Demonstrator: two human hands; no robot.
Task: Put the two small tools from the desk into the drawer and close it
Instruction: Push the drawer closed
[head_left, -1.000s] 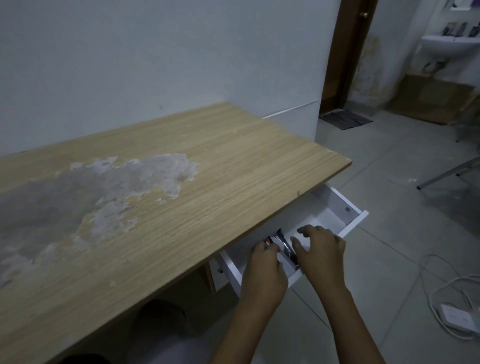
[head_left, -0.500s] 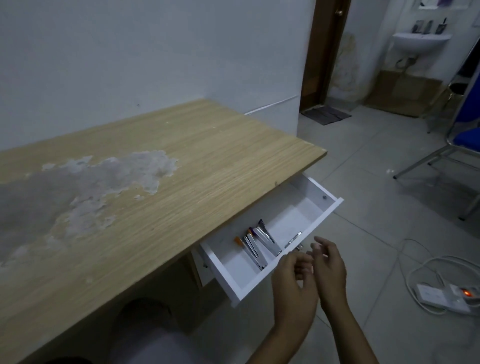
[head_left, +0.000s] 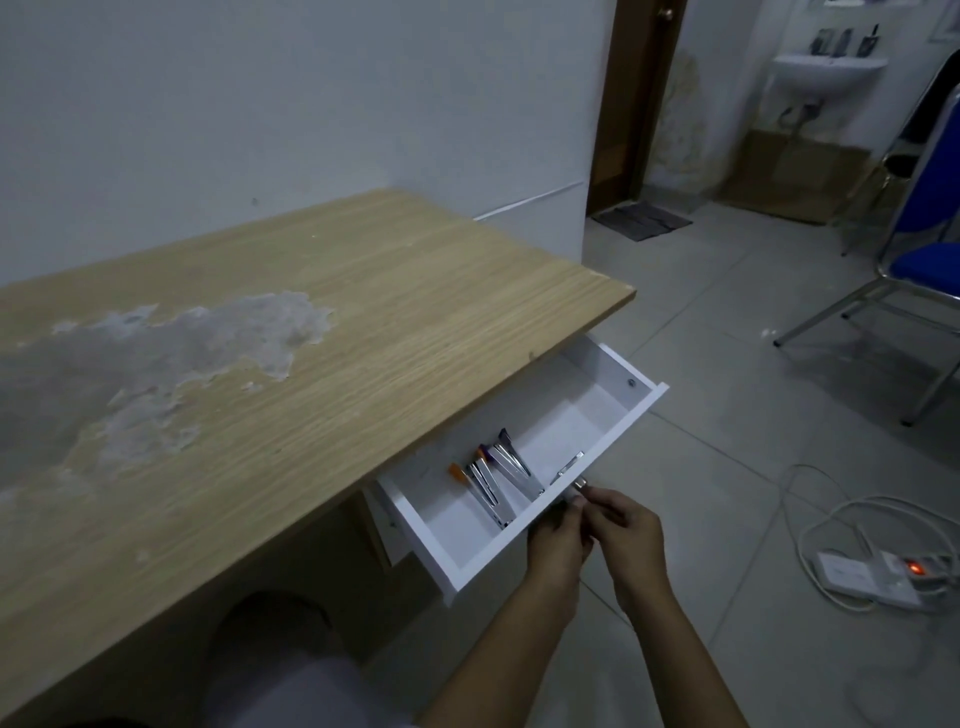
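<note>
The white drawer (head_left: 631, 423) under the wooden desk (head_left: 337, 374) stands pulled out. Two small metal tools lie inside near its front left. One has an orange end (head_left: 480, 491). The other is a pointed silver one with a purple-tipped end (head_left: 511, 462). My left hand (head_left: 558, 538) and my right hand (head_left: 631, 530) meet at the outside of the drawer front. Their fingertips pinch the small metal handle (head_left: 581, 486). Neither hand holds a tool.
The desk top has a large worn grey patch (head_left: 171, 358) and nothing on it. A white power strip (head_left: 872, 571) with a lit red switch and looped cables lies on the tiled floor to the right. A blue chair (head_left: 930, 260) stands beyond. My knee (head_left: 275, 649) is under the desk.
My hands came out of the drawer and left both tools lying in it. They drew back over the front panel and closed on the handle. The drawer stays open.
</note>
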